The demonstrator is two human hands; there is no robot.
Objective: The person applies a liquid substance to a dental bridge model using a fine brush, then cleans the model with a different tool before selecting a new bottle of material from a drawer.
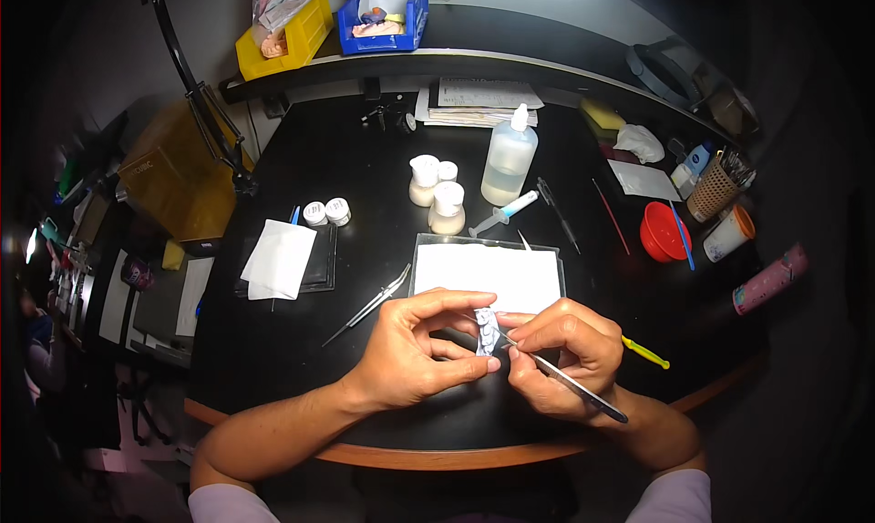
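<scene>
Near the table's front edge, my left hand (410,345) holds a small pale grey dental cast (487,333) upright between thumb and fingertips. My right hand (570,354) grips a slim metal hand instrument (579,388) like a pen, its thin tip at the cast's right side. A yellow-handled tool (647,353) sticks out past the right hand; whether that hand holds it, I cannot tell. Just beyond both hands lies a white pad (488,272) on a dark tray. Metal tweezers (369,302) rest left of it.
Behind the pad stand small jars (447,209), a clear squeeze bottle (509,158) and a syringe (504,215). To the right are a red bowl (663,233) and a tool holder (715,195). Folded tissue (281,257) lies left. Yellow (290,40) and blue bins (383,17) sit on the shelf.
</scene>
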